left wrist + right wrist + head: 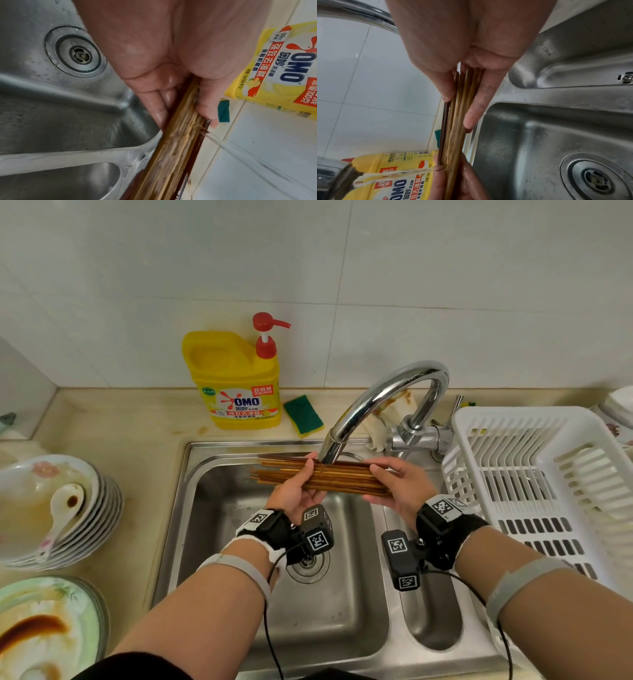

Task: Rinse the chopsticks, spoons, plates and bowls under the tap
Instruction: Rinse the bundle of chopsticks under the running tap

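Sink [219, 604] of steel lies under both grips, its drain [80, 55] below the left one. White rack [534, 474] stands on the table right of the right grip; stacked bowls [99, 508] holding a spoon [65, 505], and soiled plates [51, 628], sit left of the left grip. Detergent bottle [239, 385] stands beyond it. Tap [383, 402] arches over the grips, water [393, 174] striking the chopsticks [339, 477]. Left hand [294, 491] and right hand [400, 487] each hold the level bundle, fingers beneath, thumb on top.
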Available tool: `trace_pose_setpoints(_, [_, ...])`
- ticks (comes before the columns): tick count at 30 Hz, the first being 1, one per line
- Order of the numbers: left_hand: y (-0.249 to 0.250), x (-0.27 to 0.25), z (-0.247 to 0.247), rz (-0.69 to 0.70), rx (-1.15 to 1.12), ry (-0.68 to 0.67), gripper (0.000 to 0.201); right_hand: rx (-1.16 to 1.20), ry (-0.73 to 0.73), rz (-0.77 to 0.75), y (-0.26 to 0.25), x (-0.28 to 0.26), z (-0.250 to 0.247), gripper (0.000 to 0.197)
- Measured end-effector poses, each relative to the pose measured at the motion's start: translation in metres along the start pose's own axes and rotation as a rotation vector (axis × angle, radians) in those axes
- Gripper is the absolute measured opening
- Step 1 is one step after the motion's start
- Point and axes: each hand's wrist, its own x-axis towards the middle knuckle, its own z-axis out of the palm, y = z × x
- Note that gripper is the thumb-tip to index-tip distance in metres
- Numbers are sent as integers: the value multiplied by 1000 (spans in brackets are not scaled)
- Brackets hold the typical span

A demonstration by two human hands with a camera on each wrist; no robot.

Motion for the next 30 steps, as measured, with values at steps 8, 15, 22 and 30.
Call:
trace_pose_setpoints(8, [-8,9,-3,1,46,-104,62,16,-8,26,5,-3,-9,16])
trace_pose_setpoints(15, [4,4,-9,38,85,-113,20,15,-4,89,13,-1,6,15])
trace_pose_setpoints(22, [14,-11,-15,113,83,-60,25,-48,-33,22,14,1,21,13])
trace_pose_setpoints(30, [21,-11,-28,133,41,-87,31,-5,-101,122,10,-4,37,16])
